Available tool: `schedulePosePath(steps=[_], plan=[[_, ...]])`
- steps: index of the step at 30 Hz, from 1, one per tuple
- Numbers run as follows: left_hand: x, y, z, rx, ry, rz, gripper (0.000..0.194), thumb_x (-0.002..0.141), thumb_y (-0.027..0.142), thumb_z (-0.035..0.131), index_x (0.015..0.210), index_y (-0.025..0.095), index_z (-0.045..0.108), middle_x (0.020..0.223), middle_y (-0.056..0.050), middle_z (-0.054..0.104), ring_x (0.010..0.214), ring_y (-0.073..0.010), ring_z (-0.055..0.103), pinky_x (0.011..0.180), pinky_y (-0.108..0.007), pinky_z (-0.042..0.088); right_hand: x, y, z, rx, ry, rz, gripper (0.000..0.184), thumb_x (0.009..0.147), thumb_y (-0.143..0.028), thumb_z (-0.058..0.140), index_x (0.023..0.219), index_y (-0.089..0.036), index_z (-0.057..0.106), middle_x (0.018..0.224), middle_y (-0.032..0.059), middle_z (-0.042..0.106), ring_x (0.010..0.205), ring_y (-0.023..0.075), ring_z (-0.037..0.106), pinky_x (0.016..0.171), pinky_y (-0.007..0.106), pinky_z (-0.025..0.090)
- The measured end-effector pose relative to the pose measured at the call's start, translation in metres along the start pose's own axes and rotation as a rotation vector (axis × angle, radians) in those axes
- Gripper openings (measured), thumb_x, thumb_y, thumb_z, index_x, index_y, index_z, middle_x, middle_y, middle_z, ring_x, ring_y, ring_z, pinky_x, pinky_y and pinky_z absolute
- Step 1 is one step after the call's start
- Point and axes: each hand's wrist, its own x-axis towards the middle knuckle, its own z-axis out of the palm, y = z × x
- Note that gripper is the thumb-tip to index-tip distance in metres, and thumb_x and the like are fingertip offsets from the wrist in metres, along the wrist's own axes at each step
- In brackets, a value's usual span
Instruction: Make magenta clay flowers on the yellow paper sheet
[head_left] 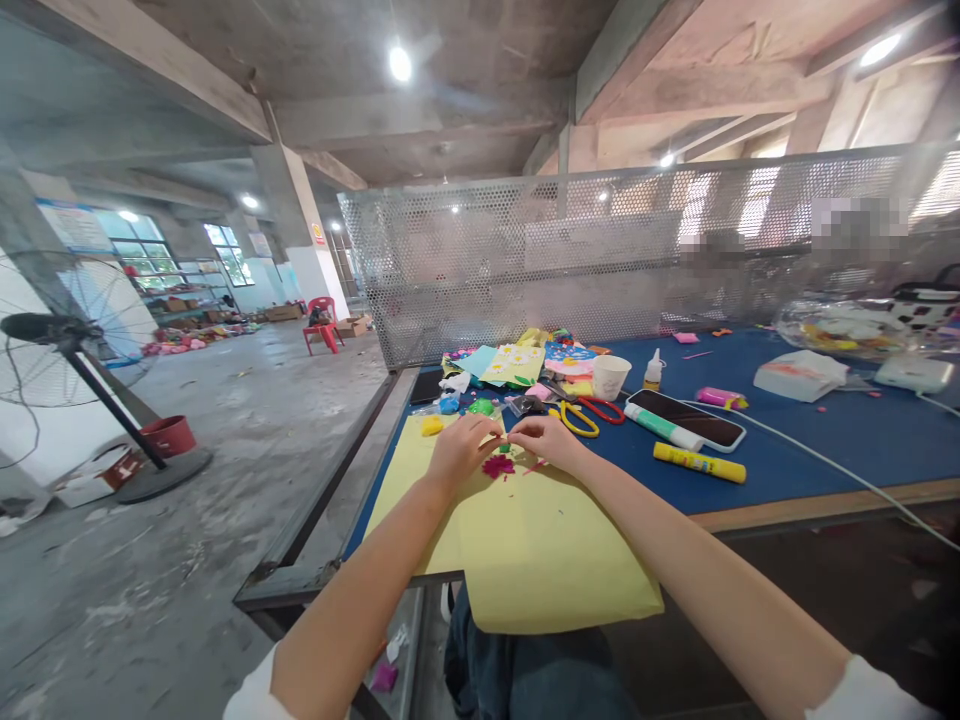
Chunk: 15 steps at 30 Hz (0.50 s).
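The left hand and the right hand are close together, and they seem to pinch a tiny green scrap between them. It is above a large pale-yellow card sheet, which hangs over the edge of the blue-topped bench. Small magenta paper scraps lie just below. A small slip could lose the green scrap, and the overhanging sheet could slide down.

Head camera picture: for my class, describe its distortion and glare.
In the head view, wide-angle distortion bows the perforated metal screen; ceiling lamps flare white; the phone screen shows a sheen; the left hand and right hand look sharp.
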Motion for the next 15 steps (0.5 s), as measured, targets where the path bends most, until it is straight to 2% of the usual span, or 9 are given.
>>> schedulePosePath(steps=[4, 7, 15], plan=[[-0.0011, -0.0014, 0.003, -0.018, 0.005, -0.008, 0.009, 0.092, 0.029, 0.057, 0.096, 0.022, 0.059, 0.085, -0.003, 0.069, 0.08, -0.0171, 0.065, 0.068, -0.028, 0.051, -0.0009, -0.0003, 0.0001, 0.007, -0.003, 0.014, 0.03, 0.077, -0.044, 0.062, 0.078, -0.016, 0.072, 0.071, 0.0031, 0.066, 0.055, 0.0117, 0.053, 0.05, 0.022, 0.043], [-0.0019, -0.0013, 0.0044, -0.028, -0.001, -0.015, 0.013, 0.092, 0.029, 0.058, 0.102, 0.021, 0.057, 0.082, -0.002, 0.069, 0.075, -0.016, 0.065, 0.064, -0.027, 0.05, -0.0012, 0.0001, 0.0005, 0.019, -0.014, 0.025, 0.03, 0.077, -0.044, 0.062, 0.081, -0.016, 0.072, 0.069, 0.0023, 0.065, 0.052, 0.0112, 0.052, 0.047, 0.022, 0.042], [-0.001, 0.0021, 0.0042, -0.012, -0.027, 0.024, 0.004, 0.09, 0.023, 0.06, 0.093, 0.021, 0.058, 0.084, -0.002, 0.069, 0.072, -0.0159, 0.065, 0.067, -0.028, 0.05, 0.0003, 0.0047, 0.0015, 0.003, -0.022, 0.01, 0.028, 0.077, -0.041, 0.061, 0.083, -0.016, 0.072, 0.072, 0.0029, 0.066, 0.054, 0.0111, 0.053, 0.048, 0.021, 0.043]])
